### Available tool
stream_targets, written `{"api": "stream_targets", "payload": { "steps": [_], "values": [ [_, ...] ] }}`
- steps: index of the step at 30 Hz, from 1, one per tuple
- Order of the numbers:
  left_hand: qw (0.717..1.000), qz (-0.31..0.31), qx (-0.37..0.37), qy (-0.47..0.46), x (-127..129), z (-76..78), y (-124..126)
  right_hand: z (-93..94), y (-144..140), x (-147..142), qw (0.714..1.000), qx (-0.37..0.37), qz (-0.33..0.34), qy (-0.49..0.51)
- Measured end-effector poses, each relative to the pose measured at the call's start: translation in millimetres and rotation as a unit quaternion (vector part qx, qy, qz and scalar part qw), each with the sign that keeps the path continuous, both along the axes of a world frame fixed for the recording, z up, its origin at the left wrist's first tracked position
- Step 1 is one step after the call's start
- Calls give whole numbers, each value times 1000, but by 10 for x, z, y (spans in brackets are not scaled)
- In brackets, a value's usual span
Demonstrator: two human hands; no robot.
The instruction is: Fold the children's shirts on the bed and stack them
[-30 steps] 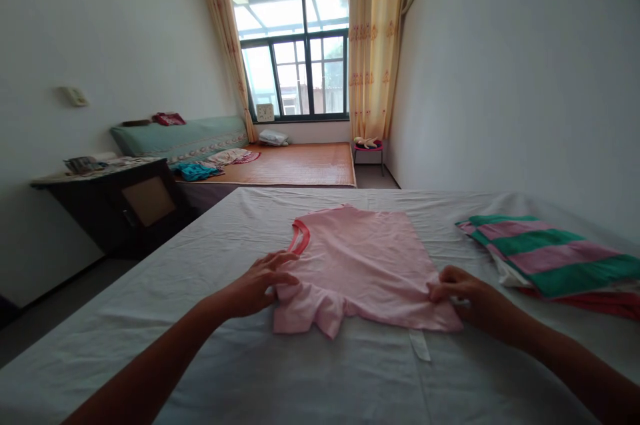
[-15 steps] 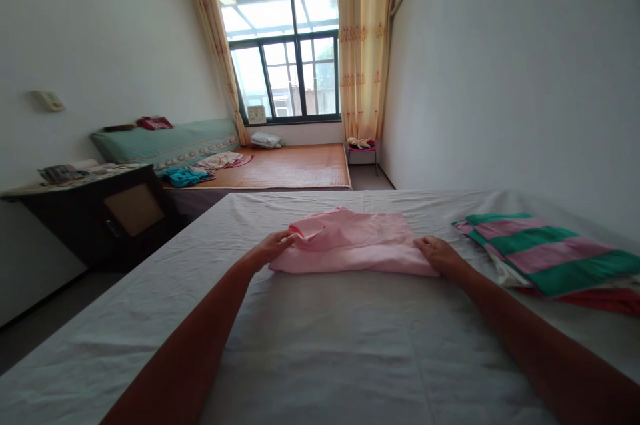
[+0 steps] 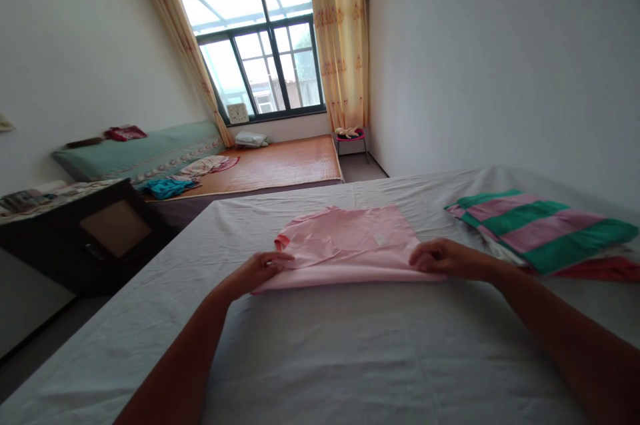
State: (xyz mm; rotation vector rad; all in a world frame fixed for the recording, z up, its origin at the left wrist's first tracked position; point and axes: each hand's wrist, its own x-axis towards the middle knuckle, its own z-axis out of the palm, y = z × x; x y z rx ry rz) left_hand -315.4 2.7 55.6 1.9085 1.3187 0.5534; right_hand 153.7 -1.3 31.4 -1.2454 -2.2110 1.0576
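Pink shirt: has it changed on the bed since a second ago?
Yes. The pink shirt is now folded in half; its near edge has gone up away from the person, while the striped cloth stayed put.

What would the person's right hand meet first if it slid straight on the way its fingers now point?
The right hand points leftward across the folded pink shirt, which it already touches. Going straight on, it would likely meet the left hand at the shirt's other end.

The pink shirt (image 3: pixel 345 248) has been folded in half since the earliest picture. Its near edge is now pressed flat by the left hand (image 3: pixel 257 270) and the right hand (image 3: pixel 443 258).
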Motion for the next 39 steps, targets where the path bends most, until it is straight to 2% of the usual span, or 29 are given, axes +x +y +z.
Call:
{"api": "stream_targets", "payload": {
  "steps": [3, 5, 9, 11, 15, 18, 22, 24, 30, 32, 34, 36, 39],
  "values": [
    [998, -34, -31, 37, -24, 24, -23, 52, -46, 52, 997, -33, 34, -60],
    [998, -28, -24, 50, -7, 33, -28, 54, -52, 53, 996, -25, 16, -83],
    [997, 12, 29, 74, 71, 14, 2, -37, -4, -31, 984, 90, -120, -95],
    [994, 34, 57, 92, 106, -16, 21, -101, 14, -98, 974, 131, -160, -87],
    [992, 50, 70, 95, 148, -85, 44, -155, -10, -207, 970, 149, -167, -93],
    [994, 22, 75, 75, 165, -104, 58, -122, -40, -238, 970, 156, -171, -70],
    [985, 14, 166, 44, 169, -105, 77, -76, -35, -229, 963, 195, -185, -16],
    [978, 25, 194, 71, 160, -128, 78, -83, -20, -210, 963, 198, -183, -18],
    [946, 7, 209, 247, 142, -200, 33, -163, 5, -124, 974, 166, -113, -102],
    [927, 40, 237, 287, 179, -176, 3, -158, -9, -126, 957, 212, -133, -144],
    [909, 65, 285, 297, 266, -145, -35, -131, -42, -180, 923, 286, -172, -191],
    [903, 37, 324, 281, 402, -137, -83, -101, -94, -294, 896, 347, -178, -212],
    [914, -74, 313, 249, 642, -194, -166, -114, -193, -525, 909, 362, -75, -191]
  ]
}}
